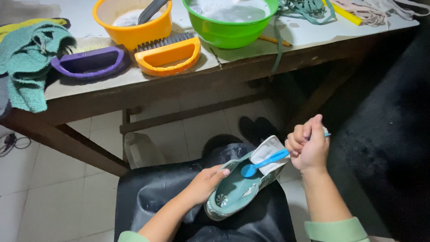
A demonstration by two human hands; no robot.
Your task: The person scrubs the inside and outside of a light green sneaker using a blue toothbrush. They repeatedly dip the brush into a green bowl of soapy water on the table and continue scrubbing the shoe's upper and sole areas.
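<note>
A teal slip-on shoe [235,192] with a white lining lies tilted on my lap, over a black apron [152,192]. My left hand [205,183] grips its side near the heel. My right hand [308,145] is closed around the handle of a blue toothbrush [264,162], whose head rests inside the shoe opening.
A worn table [134,83] stands in front with an orange basin [134,20], a green basin [230,20] of soapy water, a purple scrub brush [89,62], an orange scrub brush [169,54], a teal towel [27,58] and laces [309,9]. White tiled floor [45,179] lies below.
</note>
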